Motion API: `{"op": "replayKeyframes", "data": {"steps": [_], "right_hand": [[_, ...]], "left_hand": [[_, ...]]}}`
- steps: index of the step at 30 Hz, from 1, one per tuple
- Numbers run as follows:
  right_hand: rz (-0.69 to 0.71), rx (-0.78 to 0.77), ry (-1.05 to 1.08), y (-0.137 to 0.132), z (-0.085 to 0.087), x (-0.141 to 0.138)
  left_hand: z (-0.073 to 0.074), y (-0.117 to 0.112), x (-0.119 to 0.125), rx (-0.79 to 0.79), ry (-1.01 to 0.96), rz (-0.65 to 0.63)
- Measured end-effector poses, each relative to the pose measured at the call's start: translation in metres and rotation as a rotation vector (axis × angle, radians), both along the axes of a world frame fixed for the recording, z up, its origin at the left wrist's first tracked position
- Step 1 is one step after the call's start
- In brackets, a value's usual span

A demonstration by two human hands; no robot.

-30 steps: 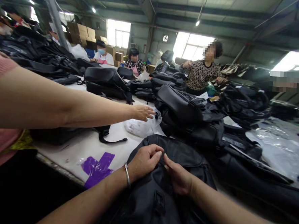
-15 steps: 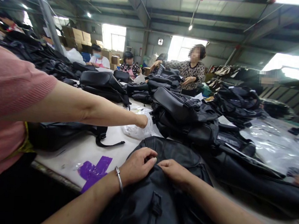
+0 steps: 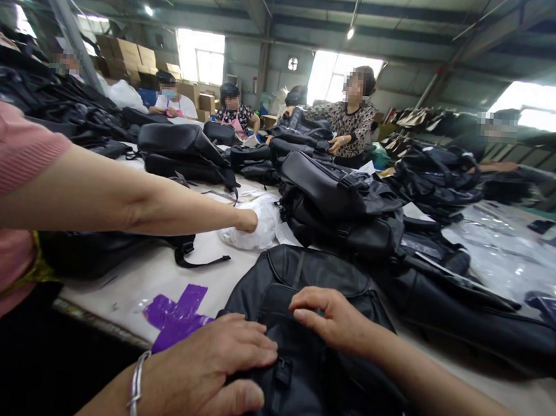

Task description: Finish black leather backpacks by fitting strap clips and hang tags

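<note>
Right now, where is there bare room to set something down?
Bare tabletop between the purple tape, the black strap and the near backpack; a co-worker's arm reaches across behind it. Beyond and right: crowded with piled bags and plastic sheets.

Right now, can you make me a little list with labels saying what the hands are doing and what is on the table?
Left hand: lies flat on the black backpack, silver bracelet at the wrist
Right hand: fingers rest on the backpack's upper front
Backpack spot: on the table, nearest the camera
Other person's hand: reaches in from the left, touches a white plastic bag
Table mark: purple tape cross, left of the backpack
Behind: pile of black bags
</note>
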State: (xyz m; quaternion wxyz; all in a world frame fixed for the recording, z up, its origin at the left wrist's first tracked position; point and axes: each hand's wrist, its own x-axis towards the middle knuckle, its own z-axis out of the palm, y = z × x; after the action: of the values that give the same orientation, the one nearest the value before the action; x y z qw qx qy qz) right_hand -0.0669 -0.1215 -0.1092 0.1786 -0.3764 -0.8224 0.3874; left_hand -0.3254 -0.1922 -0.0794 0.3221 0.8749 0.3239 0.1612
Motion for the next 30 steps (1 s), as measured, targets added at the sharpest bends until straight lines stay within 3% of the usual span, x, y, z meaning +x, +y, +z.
{"op": "replayKeyframes", "data": {"steps": [2, 4, 6, 7, 11, 13, 17, 21, 24, 30], "right_hand": [[0.146, -0.011, -0.014, -0.008, 0.009, 0.003], [0.360, -0.105, -0.030, -0.015, 0.017, 0.008], [0.463, -0.214, -0.041, -0.017, 0.019, 0.014], [0.418, -0.253, -0.048, -0.015, 0.019, 0.018], [-0.067, -0.222, -0.096, 0.004, 0.006, 0.030], [-0.208, -0.224, -0.060, 0.015, -0.002, 0.033], [-0.304, -0.380, 0.092, 0.034, -0.012, 0.034], [-0.354, -0.418, 0.115, 0.053, -0.021, 0.032], [-0.367, -0.384, 0.064, 0.068, -0.026, 0.025], [-0.427, -0.215, -0.113, 0.093, -0.029, 0.011]], "left_hand": [[-0.002, 0.002, 0.003, 0.006, 0.009, -0.005], [-0.004, 0.003, 0.006, -0.003, 0.029, 0.004], [-0.007, 0.004, 0.008, -0.012, 0.056, 0.019], [-0.008, 0.003, 0.008, -0.013, 0.066, 0.026], [-0.012, -0.001, -0.003, -0.015, 0.070, 0.039], [-0.015, -0.006, -0.011, 0.004, 0.072, 0.074], [-0.018, -0.018, -0.019, 0.055, 0.067, 0.142], [-0.024, -0.021, -0.019, 0.083, 0.000, 0.087], [-0.030, -0.015, -0.021, 0.139, -0.060, 0.057], [-0.030, -0.016, -0.006, 0.179, -0.102, 0.231]]}}
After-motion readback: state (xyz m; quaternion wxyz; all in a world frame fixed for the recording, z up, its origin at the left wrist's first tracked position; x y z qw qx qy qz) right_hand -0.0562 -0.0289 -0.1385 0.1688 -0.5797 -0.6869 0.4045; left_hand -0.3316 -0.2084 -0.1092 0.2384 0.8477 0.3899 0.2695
